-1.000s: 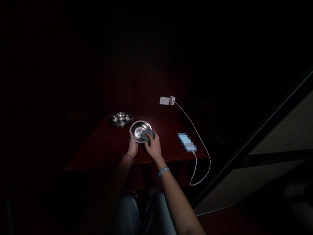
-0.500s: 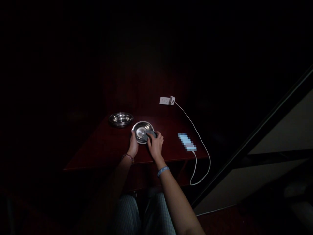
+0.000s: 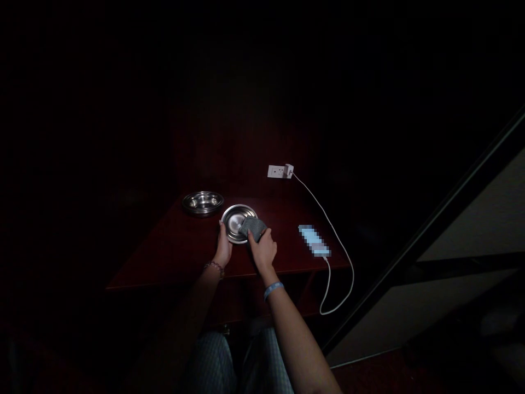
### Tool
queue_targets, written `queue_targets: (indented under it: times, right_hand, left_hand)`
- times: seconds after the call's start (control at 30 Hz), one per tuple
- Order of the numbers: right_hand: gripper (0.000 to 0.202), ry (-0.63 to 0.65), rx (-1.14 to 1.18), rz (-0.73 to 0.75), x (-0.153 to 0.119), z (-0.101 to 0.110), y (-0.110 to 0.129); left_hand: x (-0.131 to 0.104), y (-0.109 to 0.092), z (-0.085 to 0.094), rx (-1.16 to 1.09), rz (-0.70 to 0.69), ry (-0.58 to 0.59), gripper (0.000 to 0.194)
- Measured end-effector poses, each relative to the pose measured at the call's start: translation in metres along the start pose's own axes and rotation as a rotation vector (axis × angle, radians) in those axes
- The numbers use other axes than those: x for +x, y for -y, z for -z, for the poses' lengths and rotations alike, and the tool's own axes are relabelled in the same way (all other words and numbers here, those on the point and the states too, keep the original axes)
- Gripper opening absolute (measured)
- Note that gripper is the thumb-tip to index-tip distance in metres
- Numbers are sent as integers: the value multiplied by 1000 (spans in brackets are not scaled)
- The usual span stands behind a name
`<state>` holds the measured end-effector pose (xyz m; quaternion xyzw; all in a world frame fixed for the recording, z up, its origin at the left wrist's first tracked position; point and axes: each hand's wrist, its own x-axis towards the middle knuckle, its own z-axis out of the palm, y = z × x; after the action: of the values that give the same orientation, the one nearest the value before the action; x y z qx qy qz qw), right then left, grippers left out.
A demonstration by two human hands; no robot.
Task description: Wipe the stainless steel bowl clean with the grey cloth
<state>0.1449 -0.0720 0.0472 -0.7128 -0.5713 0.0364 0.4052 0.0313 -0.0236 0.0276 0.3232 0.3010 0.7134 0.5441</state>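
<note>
A shiny round metal bowl [image 3: 235,221] is tilted towards me above the dark red desk. My left hand [image 3: 223,247] grips its left rim, thumb on the edge and the other fingers hidden beneath. Between the fingers and thumb of my right hand [image 3: 263,249] is a grey cloth [image 3: 253,226], which lies over the bowl's right rim and reaches inside. More metal bowls, stacked [image 3: 202,203], stand at the back left of the desk.
On the right of the desk [image 3: 164,262] lies a phone [image 3: 314,241] with a blurred, lit screen. Its white cable [image 3: 328,216] loops past the desk edge up to a charger in the wall socket [image 3: 275,172]. My knees are below the desk's front edge.
My right hand has shifted slightly down and right on the cloth, and more of the cloth now shows, spread over the bowl's right rim. My left hand keeps its hold.
</note>
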Motion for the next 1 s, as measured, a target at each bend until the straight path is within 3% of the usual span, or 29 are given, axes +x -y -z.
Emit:
queue_targets:
  times: [0.17,0.4,0.73,1.0]
  right_hand:
    - [50,80,96,-89,2,0,-3]
    - [55,143,160,-77,8,-4,-12]
    - [53,97,296,-140,13,-10,-22]
    - [50,140,262,-182,12,-10,-21]
  left_hand:
    - [-2,-2,-3,-12,8,10,58]
    - [-5,-3,-7,-39,58,36,55]
    - [-2,2,2,64,23,9,50]
    - [-6,-2,-1,89,-7,96,57]
